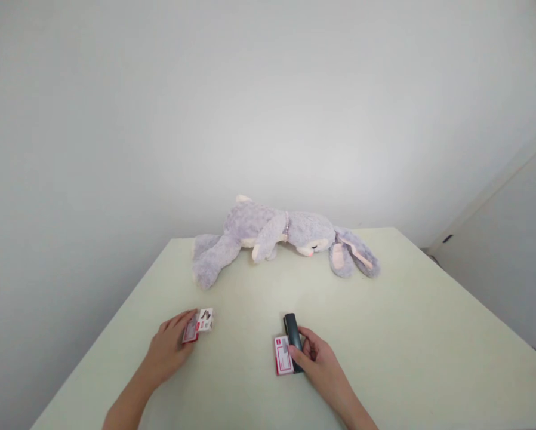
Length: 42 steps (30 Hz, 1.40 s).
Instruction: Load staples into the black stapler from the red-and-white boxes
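In the head view, you had two hands, one stapler (290, 328), one plush rabbit (250, 222) and one bench (241, 382). You had one right box (283, 360) beside the stapler; at the other hand were a white box (206, 319) and a red-edged box (190, 329), touching, though you could not tell whether they were parts of one pack.

The rabbit lay on its side across the far part of the bench, legs to the left and ears to the right, before a pale wall (268, 107). It blocked the far strip, well apart from both hands.

Your left grip (172, 346) was closed around the red-edged box, fingers at its far edge and thumb at the near one; the white box stuck out past the fingertips. Your right grip (319, 361) was closed across the stapler, thumb on its near part and fingers along its right side. The right box lay just left of the stapler, near your thumb.
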Tool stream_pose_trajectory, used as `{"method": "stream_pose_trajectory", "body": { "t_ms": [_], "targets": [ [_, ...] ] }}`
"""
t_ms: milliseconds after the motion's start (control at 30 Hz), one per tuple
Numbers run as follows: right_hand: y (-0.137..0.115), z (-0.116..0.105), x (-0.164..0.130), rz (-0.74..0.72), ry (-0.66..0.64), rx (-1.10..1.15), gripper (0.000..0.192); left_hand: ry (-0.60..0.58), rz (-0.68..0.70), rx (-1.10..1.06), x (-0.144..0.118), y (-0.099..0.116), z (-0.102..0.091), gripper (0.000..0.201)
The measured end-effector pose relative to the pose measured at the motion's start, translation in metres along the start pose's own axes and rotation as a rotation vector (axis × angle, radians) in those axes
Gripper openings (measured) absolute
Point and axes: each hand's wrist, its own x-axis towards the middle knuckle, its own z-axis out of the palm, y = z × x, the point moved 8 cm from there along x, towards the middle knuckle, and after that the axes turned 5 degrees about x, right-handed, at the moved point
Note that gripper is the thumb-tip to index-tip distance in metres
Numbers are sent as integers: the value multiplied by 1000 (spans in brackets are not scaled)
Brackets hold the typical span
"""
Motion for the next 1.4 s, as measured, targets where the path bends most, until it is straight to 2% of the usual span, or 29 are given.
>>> {"method": "stream_pose_trajectory", "body": {
  "t_ms": [67,100,167,267,400,467,533,667,800,867,933,1033,1100,1167,1233,1400],
  "targets": [
    [1,1,1,-4,-9,5,59,-53,3,44,-19,-2,6,66],
    [1,1,1,-5,-10,9,59,-73,-2,49,-30,4,10,65],
    [1,1,0,-4,-5,15,58,-103,3,1,-51,29,19,62],
    [1,1,0,1,4,9,59,-132,63,-154,-69,97,34,62],
    [-1,2,0,-9,6,9,60,-110,182,-333,-59,195,40,72],
    [-2,2,0,-18,4,14,61,-118,246,-357,-50,228,39,75],
    [-3,2,0,-24,2,24,61,-157,299,-354,-43,249,40,78],
    [-4,1,0,-22,-7,41,62,-207,347,-323,-38,261,42,81],
    [-6,0,-2,-35,-9,38,61,-210,355,-328,-43,257,45,81],
    [-7,-1,-2,-40,-7,33,60,-198,314,-359,-45,252,48,83],
    [-7,-1,-3,-44,-6,37,60,-169,194,-411,-46,240,52,82],
    [-7,-2,-5,-36,-11,58,61,-149,-94,-536,-49,217,63,55],
    [-7,-2,-7,-24,-15,70,62,-192,-183,-618,-53,214,73,45],
    [-8,-1,-10,-20,-20,77,63,-215,-159,-653,-55,222,78,40],
    [-9,0,-12,-23,-25,82,64,-191,-125,-645,-57,231,78,35],
    [-10,5,-15,-9,-71,122,66,-183,-99,-583,-60,243,77,36]
  ]
}}
